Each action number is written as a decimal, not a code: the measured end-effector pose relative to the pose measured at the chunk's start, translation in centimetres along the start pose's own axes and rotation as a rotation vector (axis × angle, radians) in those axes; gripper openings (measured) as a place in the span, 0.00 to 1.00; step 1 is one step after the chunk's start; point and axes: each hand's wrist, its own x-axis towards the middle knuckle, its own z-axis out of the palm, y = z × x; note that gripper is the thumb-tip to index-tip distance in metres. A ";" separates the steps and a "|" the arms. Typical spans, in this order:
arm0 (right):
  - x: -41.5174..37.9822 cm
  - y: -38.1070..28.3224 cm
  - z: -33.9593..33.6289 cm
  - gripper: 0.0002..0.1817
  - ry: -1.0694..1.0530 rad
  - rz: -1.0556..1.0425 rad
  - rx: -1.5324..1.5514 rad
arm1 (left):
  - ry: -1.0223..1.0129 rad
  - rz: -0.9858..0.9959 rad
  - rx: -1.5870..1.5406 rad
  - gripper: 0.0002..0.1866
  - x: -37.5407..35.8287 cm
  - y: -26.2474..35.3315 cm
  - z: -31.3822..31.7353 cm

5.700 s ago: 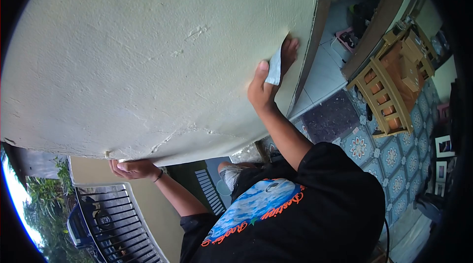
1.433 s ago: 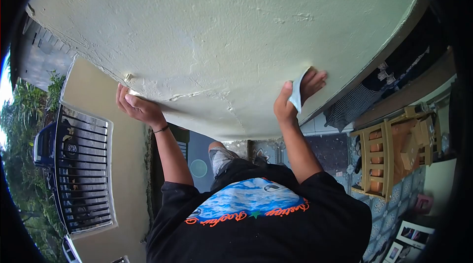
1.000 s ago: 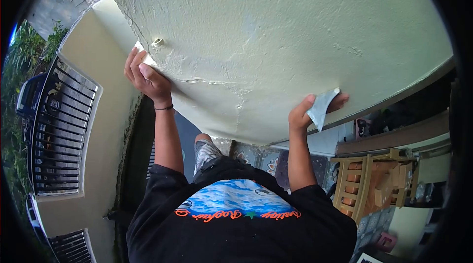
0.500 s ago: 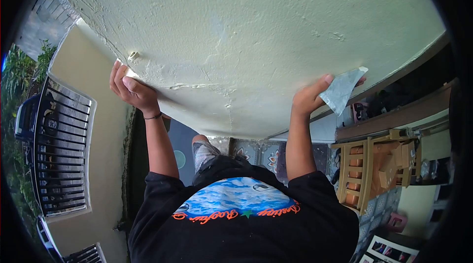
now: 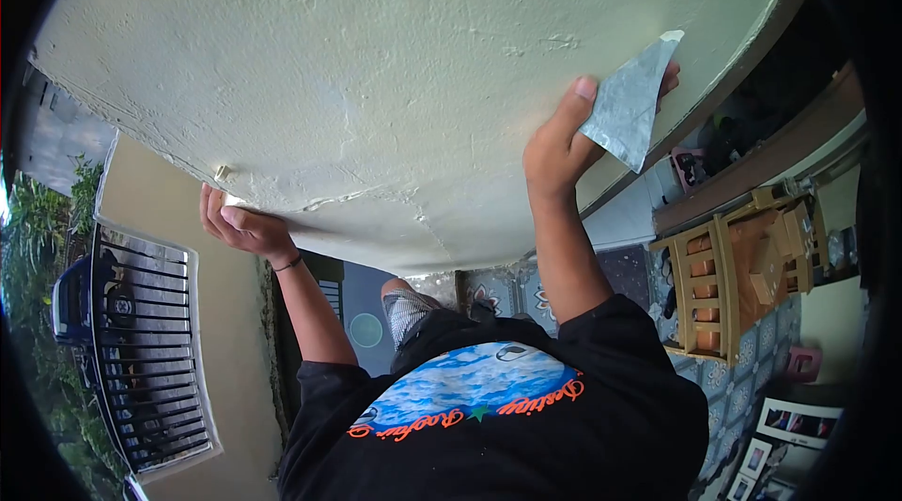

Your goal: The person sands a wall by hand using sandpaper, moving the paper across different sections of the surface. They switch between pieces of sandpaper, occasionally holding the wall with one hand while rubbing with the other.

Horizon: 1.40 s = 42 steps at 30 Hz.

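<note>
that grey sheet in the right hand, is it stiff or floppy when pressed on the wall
The grey sheet looks thin and probably bends easily: it creases where the right hand pinches it. It seems light, since thumb and fingers alone carry it. Its free corner stands out straight, so likely some stiffness, like sandpaper.

Rough cream plastered wall (image 5: pixel 376 78) fills view; patterned tile floor (image 5: pixel 752 369) and wooden chair (image 5: pixel 742 276) right; barred gate (image 5: pixel 150 351) left.

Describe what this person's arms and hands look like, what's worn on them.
Both hands are bare, with no gloves. The left hand has a thin dark band around its wrist. The right hand shows nothing worn on hand or wrist. Both forearms are uncovered; short black sleeves of a T-shirt with a blue print and orange lettering cover the upper arms.
</note>
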 end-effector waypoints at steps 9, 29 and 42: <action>-4.2 0.9 -1.5 0.33 -0.246 -0.242 -0.178 | -0.012 -0.017 0.009 0.22 0.0 0.0 -0.1; -7.5 0.2 -1.2 0.31 -0.407 -0.501 -0.165 | 0.005 -0.020 0.005 0.21 0.1 0.0 0.0; -4.5 -1.8 -1.6 0.27 -0.409 -0.329 -0.072 | -0.005 -0.005 0.009 0.21 0.0 -0.1 -0.1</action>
